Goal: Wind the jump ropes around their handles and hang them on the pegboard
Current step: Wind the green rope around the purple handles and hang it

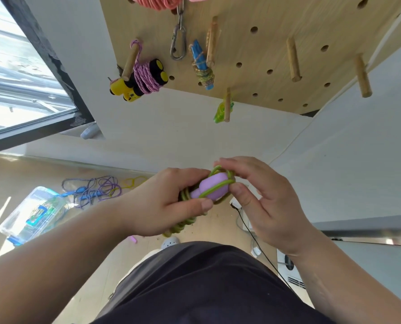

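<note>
Here the left hand (162, 202) grips a purple handle (214, 180) in front of the person's body, fingers curled over the far side and thumb pressed on the near side. A green rope (218, 187) is wound round the handle, with more green coils showing under that hand. The right hand (264, 202) pinches the rope at the handle's right end, forefinger on the far loops and thumb against the near side; its other fingers are loosely spread.

Beyond the hands is the pegboard (276, 24). At its left a yellow bundle (145, 78) wrapped in pink cord hangs from a peg, right of it a carabiner (178, 43), then a blue bundle (200, 57). Two bare pegs (293, 59) stand further right.

On the floor to the left lie loose ropes (94, 188) beside a clear box (31, 213)
</note>
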Demonstrator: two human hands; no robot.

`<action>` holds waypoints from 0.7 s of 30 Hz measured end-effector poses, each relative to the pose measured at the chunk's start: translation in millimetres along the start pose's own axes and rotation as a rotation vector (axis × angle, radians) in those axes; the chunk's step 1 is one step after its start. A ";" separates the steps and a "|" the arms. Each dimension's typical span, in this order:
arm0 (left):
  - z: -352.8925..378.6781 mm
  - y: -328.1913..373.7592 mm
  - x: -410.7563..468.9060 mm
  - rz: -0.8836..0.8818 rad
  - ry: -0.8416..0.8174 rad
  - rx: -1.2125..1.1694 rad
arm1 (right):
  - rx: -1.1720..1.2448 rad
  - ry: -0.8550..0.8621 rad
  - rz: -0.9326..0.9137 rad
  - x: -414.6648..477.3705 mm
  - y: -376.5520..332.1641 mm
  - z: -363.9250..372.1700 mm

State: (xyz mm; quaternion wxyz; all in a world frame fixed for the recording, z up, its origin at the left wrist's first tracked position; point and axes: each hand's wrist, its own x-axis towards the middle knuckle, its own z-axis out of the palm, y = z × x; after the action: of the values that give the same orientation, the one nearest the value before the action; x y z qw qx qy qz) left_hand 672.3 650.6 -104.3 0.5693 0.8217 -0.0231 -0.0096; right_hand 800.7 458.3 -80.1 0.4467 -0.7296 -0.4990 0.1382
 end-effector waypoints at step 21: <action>30.1 10.9 25.2 -0.249 0.233 -0.710 | 0.009 0.198 0.146 23.3 0.2 13.2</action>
State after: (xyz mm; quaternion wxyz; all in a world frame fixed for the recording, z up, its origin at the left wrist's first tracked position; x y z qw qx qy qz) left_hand 695.9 617.4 -104.4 0.8115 0.5658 0.1460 0.0073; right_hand 803.0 484.9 -81.9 0.4858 -0.7720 -0.3976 0.0999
